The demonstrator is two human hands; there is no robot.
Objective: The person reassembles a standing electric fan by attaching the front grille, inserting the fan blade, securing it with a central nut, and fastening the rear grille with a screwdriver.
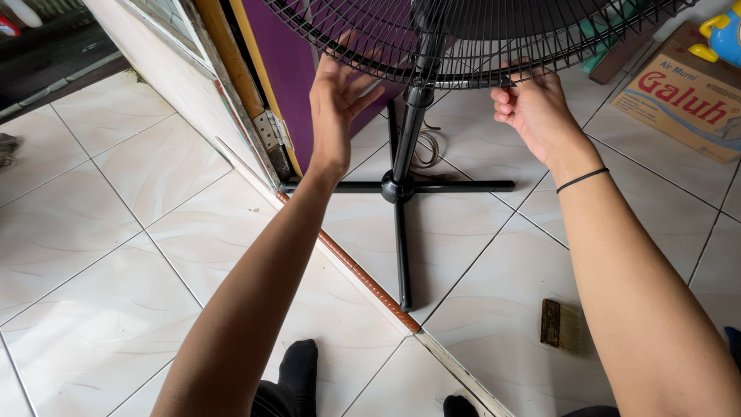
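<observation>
A black standing fan stands in front of me on a white tiled floor. Its wire grille fills the top of the view, above a black pole and a cross-shaped base. My left hand rests against the grille's lower left rim, fingers spread and partly behind the wires. My right hand pinches the lower right rim with curled fingers. A thin black band circles my right wrist.
A purple door with a metal hinge stands behind the fan, beside a brown floor threshold strip. A small brown brush lies on the tiles at right. A cardboard box sits at the upper right. My black-socked feet are below.
</observation>
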